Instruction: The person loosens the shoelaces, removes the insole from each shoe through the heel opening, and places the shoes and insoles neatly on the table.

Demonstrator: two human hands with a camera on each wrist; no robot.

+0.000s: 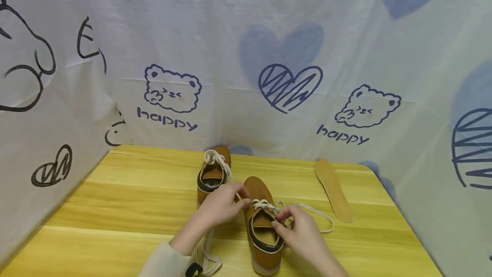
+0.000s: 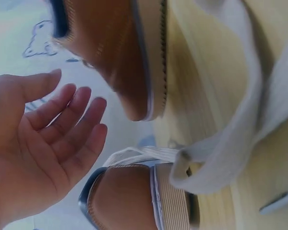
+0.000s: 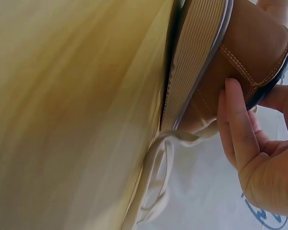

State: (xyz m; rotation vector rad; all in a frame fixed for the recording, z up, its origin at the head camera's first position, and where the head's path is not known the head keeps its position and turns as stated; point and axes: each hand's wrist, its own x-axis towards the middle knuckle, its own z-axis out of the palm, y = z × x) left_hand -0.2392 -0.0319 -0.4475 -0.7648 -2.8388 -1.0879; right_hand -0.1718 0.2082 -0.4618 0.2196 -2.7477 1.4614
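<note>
Two brown lace-up shoes with cream laces stand on the wooden table. My right hand (image 1: 301, 230) is at the opening of the right-hand shoe (image 1: 258, 187); thumb and fingers pinch its collar edge. The right wrist view shows fingertips (image 3: 234, 88) lying along that shoe's brown side (image 3: 259, 43). On the other side, my left hand (image 1: 221, 204) hovers beside the laces (image 1: 263, 204) with loosely bent fingers. In the left wrist view, nothing lies between its fingers (image 2: 79, 112). The left-hand shoe (image 1: 223, 153) stands farther back, partly behind the left hand.
A tan insole (image 1: 334, 191) lies flat on the table (image 1: 127, 208) at the back right. One loose lace end trails right of the near shoe; another lace (image 1: 211, 264) lies by my left sleeve (image 1: 165, 262). A printed white cloth (image 1: 238, 110) hangs behind the table.
</note>
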